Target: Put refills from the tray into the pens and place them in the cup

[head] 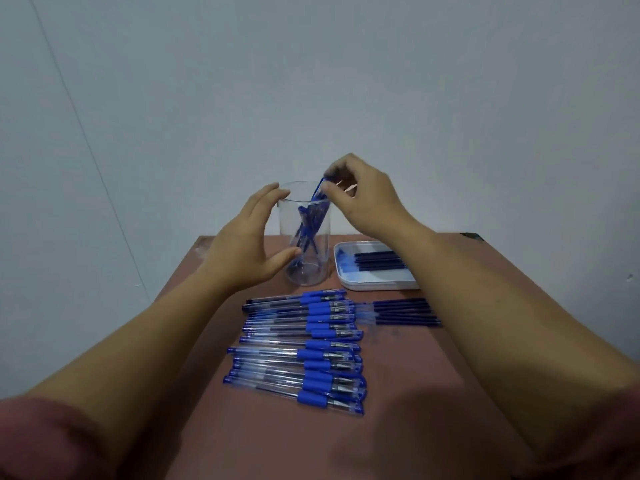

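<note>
I see the cup [304, 268] at the back of the table [415, 393], pens [306, 223] inside it; the tray [374, 285] of refills [379, 261] sits just right. Nearer me lies a pen row [304, 348], loose refills [401, 311] right of it.

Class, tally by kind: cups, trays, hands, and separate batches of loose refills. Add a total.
Cup: 1
Tray: 1
Hands: 2 (left hand grips cup, right hand pinches pen)
Refill batches: 2 (one in tray, one on table)
Total: 6
</note>
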